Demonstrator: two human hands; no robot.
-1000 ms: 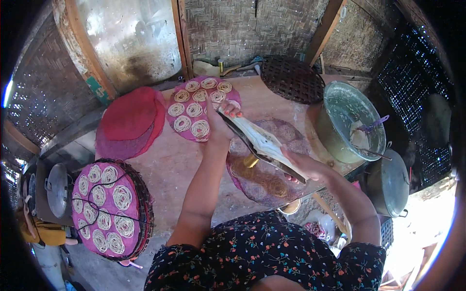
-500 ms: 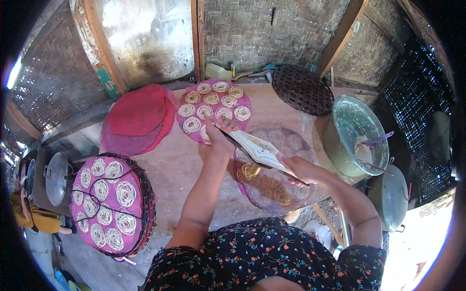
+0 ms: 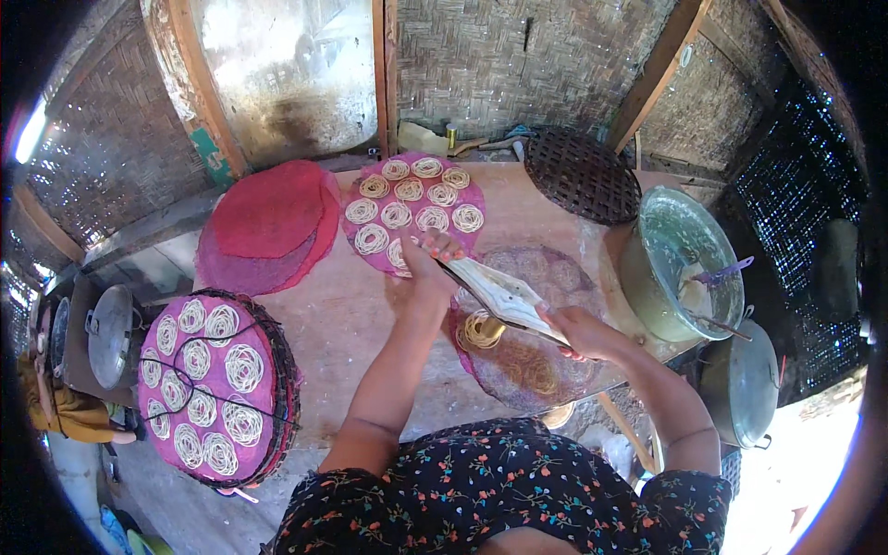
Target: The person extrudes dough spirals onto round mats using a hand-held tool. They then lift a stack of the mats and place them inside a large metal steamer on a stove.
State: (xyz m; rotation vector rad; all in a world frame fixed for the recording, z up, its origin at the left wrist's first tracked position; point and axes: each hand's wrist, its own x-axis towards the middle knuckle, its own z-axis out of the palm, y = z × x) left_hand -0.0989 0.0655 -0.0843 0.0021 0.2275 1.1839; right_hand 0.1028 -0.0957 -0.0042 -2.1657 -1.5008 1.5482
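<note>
Both of my hands are closed on a hand-held noodle press [image 3: 504, 294], a long pale board with a dark edge and a brass cylinder [image 3: 492, 329] under it. My left hand [image 3: 427, 268] grips its far left end, and my right hand [image 3: 589, 334] its near right end. Beneath the cylinder a coil of pale noodle strands [image 3: 472, 333] lies on a thin purple round mesh sheet [image 3: 578, 277]. Just beyond my left hand is another pink mesh sheet [image 3: 418, 215] bearing several noodle coils [image 3: 396, 215]. The lower end of the cylinder sits close over the coil.
At left, a stacked round rack [image 3: 277, 370] tied with black cord carries several coils. Red and purple mesh sheets [image 3: 268, 213] lie behind it. A large pot of pale batter [image 3: 638, 277] with a purple-handled utensil [image 3: 724, 270] stands right, near a dark woven tray [image 3: 583, 176].
The press and both hands have shifted slightly, with the cylinder now farther right over the sheet. More of the coil's loop shows below it. The whole view has moved a little.
</note>
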